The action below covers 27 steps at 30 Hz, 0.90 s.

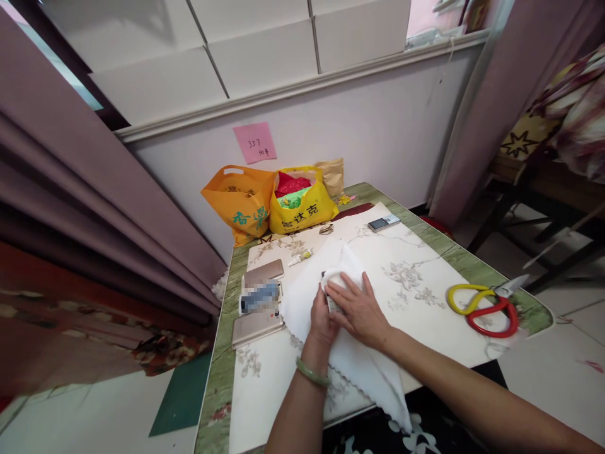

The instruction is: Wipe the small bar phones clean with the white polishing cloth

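Observation:
My left hand (pixel 322 318), with a green bangle at the wrist, is closed round a small keypad phone (pixel 333 304) wrapped partly in a white cloth (pixel 302 302). Much of the phone is hidden by my fingers and the cloth. From the right, my right hand (pixel 358 309) presses a fold of the same cloth over the phone's upper part, its fingers laid across it. The cloth spreads beneath both hands and hangs toward the table's near edge.
Left of the cloth lie several phones (pixel 258 329), one partly blurred out. A small tube (pixel 300 257) and another keypad phone (pixel 384 223) lie farther back. Red-and-yellow scissors (pixel 491 307) rest at the right edge. Orange (pixel 241 202) and yellow bags (pixel 302 217) stand against the wall.

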Motion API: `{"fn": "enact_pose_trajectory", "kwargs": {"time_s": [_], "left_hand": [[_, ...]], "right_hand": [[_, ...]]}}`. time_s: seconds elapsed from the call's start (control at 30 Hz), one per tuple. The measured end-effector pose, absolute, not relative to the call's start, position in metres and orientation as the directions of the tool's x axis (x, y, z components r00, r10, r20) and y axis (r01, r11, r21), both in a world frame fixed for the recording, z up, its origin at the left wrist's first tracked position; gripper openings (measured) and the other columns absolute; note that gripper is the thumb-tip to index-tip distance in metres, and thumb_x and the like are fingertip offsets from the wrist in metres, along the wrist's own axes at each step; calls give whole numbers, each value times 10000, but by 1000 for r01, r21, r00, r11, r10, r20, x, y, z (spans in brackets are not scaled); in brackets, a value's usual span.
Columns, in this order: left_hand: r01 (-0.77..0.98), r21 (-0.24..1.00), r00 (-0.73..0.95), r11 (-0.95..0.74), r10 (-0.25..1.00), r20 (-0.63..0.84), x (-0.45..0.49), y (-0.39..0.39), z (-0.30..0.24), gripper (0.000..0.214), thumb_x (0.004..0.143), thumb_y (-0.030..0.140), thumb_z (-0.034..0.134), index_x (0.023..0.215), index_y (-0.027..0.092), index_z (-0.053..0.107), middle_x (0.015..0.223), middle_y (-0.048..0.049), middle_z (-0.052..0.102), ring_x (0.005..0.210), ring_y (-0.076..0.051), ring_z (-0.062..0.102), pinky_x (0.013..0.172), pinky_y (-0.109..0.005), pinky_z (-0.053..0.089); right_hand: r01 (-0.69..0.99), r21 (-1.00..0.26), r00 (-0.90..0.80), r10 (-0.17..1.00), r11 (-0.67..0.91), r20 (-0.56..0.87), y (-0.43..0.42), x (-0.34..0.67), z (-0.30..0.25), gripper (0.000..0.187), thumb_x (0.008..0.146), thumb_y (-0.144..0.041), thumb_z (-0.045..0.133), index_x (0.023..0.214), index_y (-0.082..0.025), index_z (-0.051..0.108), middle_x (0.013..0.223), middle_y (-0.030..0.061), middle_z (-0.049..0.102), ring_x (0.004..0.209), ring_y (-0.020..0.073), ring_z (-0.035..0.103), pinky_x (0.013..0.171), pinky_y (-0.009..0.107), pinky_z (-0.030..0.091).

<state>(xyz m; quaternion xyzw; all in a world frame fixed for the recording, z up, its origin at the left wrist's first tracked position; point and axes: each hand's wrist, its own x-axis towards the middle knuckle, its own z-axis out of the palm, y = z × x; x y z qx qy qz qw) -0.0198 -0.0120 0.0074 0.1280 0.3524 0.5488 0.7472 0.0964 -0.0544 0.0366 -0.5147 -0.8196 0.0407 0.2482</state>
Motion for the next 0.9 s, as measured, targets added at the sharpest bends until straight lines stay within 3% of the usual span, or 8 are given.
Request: {"fn": "enact_pose_trajectory", "kwargs": {"time_s": [0.1, 0.23, 0.3, 0.43, 0.6, 0.73, 0.8, 0.9], "left_hand": [[-756, 555, 178, 346, 926, -334, -17, -10, 5, 299, 895, 342, 537, 1076, 141, 667, 1140, -99, 687, 1079, -179, 632, 987, -293, 462], [-757, 543, 196, 364, 918, -344, -17, -8, 6, 304, 909, 351, 518, 1023, 113, 669, 981, -102, 719, 920, -182, 683, 906, -313, 513], [-745, 550, 205, 378, 914, -350, -17, -8, 8, 338, 911, 386, 514, 1035, 110, 664, 968, -113, 720, 904, -203, 690, 894, -351, 526], [-728, 559, 236, 397, 910, -340, -17, -8, 9, 394, 919, 420, 486, 1093, 105, 647, 1036, -144, 709, 926, -231, 691, 921, -412, 520], [-726, 563, 231, 395, 911, -342, -17, -8, 9, 425, 920, 415, 480, 1147, 83, 618, 1119, -182, 681, 940, -243, 688, 965, -439, 489], [-714, 581, 216, 392, 912, -349, -18, -9, 10, 452, 909, 442, 492, 1155, 84, 617, 1141, -191, 673, 964, -249, 683, 987, -445, 471], [-714, 585, 212, 385, 915, -344, -18, -9, 9, 463, 903, 450, 500, 1165, 86, 615, 1159, -193, 664, 985, -254, 677, 989, -444, 467], [-725, 567, 228, 392, 913, -340, -18, -8, 6, 445, 901, 444, 506, 1154, 97, 624, 1148, -176, 672, 999, -246, 672, 984, -427, 472]], "right_hand": [[848, -357, -256, 893, 391, 371, -38, 100, 30, 513, 963, -449, 417, 1447, -281, 378, 1445, 41, 469, 1393, 307, 303, 1112, 659, 94], [804, -459, -173, 887, 379, 429, -39, 112, 8, 445, 955, -355, 438, 1385, -244, 472, 1402, 60, 518, 1283, 243, 465, 1069, 481, 362], [755, -540, -100, 879, 373, 467, -41, 118, 0, 435, 944, -297, 427, 1368, -226, 492, 1375, 70, 536, 1240, 217, 507, 1034, 413, 425], [617, -736, 117, 891, 280, 438, -41, 129, 4, 401, 894, -299, 468, 1268, -218, 585, 1254, 87, 607, 1105, 226, 591, 948, 387, 492], [225, -974, 197, 979, 10, 55, -39, 145, 27, 408, 807, -462, 604, 1087, -173, 673, 864, 42, 704, 716, 188, 625, 672, 308, 516], [-83, -985, 225, 960, -150, -165, -36, 152, 38, 552, 712, -489, 688, 1127, -128, 636, 891, 47, 704, 694, 168, 608, 610, 263, 477], [-102, -986, 242, 959, -128, -150, -36, 151, 42, 564, 725, -469, 681, 1178, -139, 613, 951, 49, 704, 726, 166, 615, 634, 262, 482], [41, -998, 148, 987, 48, 54, -41, 145, 50, 495, 823, -453, 593, 1238, -184, 597, 1054, 49, 696, 801, 174, 632, 710, 281, 503]]}}
